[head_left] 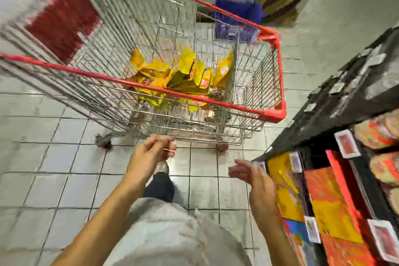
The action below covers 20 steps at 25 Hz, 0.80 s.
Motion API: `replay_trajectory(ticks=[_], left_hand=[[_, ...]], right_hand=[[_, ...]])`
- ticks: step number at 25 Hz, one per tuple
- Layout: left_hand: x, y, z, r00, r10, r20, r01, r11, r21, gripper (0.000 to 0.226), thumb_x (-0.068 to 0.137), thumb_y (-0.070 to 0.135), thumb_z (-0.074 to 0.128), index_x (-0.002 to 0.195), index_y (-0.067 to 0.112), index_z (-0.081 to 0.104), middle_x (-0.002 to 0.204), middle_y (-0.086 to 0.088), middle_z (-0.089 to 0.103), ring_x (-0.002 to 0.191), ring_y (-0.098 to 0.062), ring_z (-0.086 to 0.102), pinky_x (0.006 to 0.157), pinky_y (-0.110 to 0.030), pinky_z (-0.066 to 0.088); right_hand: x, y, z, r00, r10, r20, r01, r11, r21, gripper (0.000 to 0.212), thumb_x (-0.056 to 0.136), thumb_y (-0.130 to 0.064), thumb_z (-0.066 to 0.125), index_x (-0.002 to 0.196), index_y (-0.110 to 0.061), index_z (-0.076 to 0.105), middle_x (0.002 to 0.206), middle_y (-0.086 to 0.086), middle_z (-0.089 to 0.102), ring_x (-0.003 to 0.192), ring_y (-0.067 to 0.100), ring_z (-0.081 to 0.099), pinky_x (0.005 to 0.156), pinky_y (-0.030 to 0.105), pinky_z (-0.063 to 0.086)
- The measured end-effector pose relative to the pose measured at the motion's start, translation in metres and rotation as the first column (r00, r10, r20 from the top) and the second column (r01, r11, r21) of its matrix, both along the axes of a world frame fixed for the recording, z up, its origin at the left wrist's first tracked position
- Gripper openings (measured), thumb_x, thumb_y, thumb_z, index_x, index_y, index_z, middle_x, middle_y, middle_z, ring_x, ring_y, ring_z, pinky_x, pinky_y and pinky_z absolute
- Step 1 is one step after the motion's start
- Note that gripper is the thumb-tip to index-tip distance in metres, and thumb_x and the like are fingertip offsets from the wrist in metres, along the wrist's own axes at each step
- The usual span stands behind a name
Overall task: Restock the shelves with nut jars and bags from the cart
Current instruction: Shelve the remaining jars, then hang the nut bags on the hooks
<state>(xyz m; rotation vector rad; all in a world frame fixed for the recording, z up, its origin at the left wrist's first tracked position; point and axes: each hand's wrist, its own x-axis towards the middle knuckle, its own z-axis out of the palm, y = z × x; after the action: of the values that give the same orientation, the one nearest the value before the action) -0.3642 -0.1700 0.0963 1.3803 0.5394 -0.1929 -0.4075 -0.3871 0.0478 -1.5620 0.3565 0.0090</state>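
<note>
Ahead on the floor (54, 157): cart (271, 113), with bags (172, 75) heaped inside at the bottom. Behind the cart, by the wall (328, 19): basket (237, 17). Along the right: shelves (345, 101), loaded with packets (323, 201). Before the cart's near end: left hand (151, 151); right hand (252, 176) just beside the shelves.

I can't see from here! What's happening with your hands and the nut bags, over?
Left hand open. Right hand open, near shelf. Yellow bags lie in cart. Cart wall between.

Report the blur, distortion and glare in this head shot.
Head view: motion blur and blocky smearing throughout, worst on the cart mesh and the shelf packages; left hand and right hand soft-edged; wide-angle lens bends the floor tile lines; lighting even, mild sheen on tiles.
</note>
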Motion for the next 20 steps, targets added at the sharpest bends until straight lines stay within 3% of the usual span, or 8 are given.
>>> replay_trajectory(ticks=[4, 8, 11, 14, 17, 20], left_hand=[[0.042, 0.021, -0.002, 1.0, -0.023, 0.012, 0.022, 0.999, 0.023, 0.024, 0.095, 0.006, 0.046, 0.081, 0.012, 0.065, 0.063, 0.004, 0.067, 0.059, -0.014, 0.058, 0.066, -0.023, 0.047], [0.11, 0.052, -0.009, 0.998, -0.063, 0.017, 0.063, 0.998, -0.005, 0.024, 0.096, 0.004, 0.044, 0.082, 0.01, 0.062, 0.058, 0.006, 0.068, 0.052, -0.005, 0.06, 0.059, -0.013, 0.05], [0.176, 0.084, -0.001, 0.986, -0.161, 0.041, 0.162, 0.987, -0.017, 0.021, 0.094, 0.005, 0.046, 0.085, 0.01, 0.064, 0.063, 0.005, 0.069, 0.056, -0.006, 0.062, 0.061, -0.013, 0.05], [0.238, 0.123, 0.015, 0.968, -0.238, 0.081, 0.24, 0.971, -0.018, 0.021, 0.093, 0.006, 0.047, 0.084, 0.011, 0.065, 0.066, 0.002, 0.071, 0.06, -0.007, 0.066, 0.061, -0.014, 0.053], [0.323, 0.173, 0.012, 0.983, -0.171, 0.068, 0.168, 0.984, 0.054, 0.023, 0.095, 0.011, 0.046, 0.083, 0.016, 0.066, 0.068, 0.003, 0.072, 0.06, -0.007, 0.066, 0.063, -0.017, 0.053], [0.407, 0.205, -0.024, 0.99, -0.127, -0.061, 0.134, 0.982, 0.135, 0.022, 0.095, 0.009, 0.044, 0.083, 0.013, 0.062, 0.059, 0.004, 0.069, 0.052, -0.006, 0.063, 0.062, -0.018, 0.053]], right_hand=[[0.062, 0.033, 0.009, 0.996, 0.079, 0.041, -0.078, 0.997, -0.021, 0.04, 0.095, -0.042, 0.033, 0.093, -0.019, 0.065, 0.078, -0.003, 0.073, 0.076, 0.013, 0.068, 0.075, 0.019, 0.052], [0.139, 0.076, 0.01, 0.994, 0.101, 0.045, -0.1, 0.994, -0.038, 0.038, 0.091, -0.041, 0.031, 0.09, -0.025, 0.065, 0.078, -0.004, 0.073, 0.077, 0.015, 0.069, 0.077, 0.022, 0.052], [0.198, 0.113, 0.014, 0.995, 0.098, 0.035, -0.097, 0.994, -0.041, 0.036, 0.093, -0.036, 0.031, 0.093, -0.022, 0.064, 0.077, -0.004, 0.072, 0.076, 0.012, 0.068, 0.075, 0.022, 0.052], [0.256, 0.143, 0.021, 0.995, 0.095, -0.001, -0.095, 0.995, -0.022, 0.037, 0.091, -0.04, 0.032, 0.09, -0.024, 0.065, 0.077, -0.003, 0.072, 0.076, 0.013, 0.068, 0.075, 0.021, 0.052], [0.321, 0.163, 0.014, 0.981, 0.175, -0.078, -0.178, 0.983, -0.035, 0.035, 0.091, -0.044, 0.034, 0.094, -0.025, 0.064, 0.084, -0.002, 0.072, 0.082, 0.014, 0.067, 0.078, 0.024, 0.053], [0.383, 0.179, -0.026, 0.919, 0.323, -0.226, -0.372, 0.9, -0.228, 0.032, 0.098, -0.04, 0.035, 0.094, -0.026, 0.063, 0.09, 0.001, 0.07, 0.078, 0.012, 0.065, 0.074, 0.032, 0.05]])
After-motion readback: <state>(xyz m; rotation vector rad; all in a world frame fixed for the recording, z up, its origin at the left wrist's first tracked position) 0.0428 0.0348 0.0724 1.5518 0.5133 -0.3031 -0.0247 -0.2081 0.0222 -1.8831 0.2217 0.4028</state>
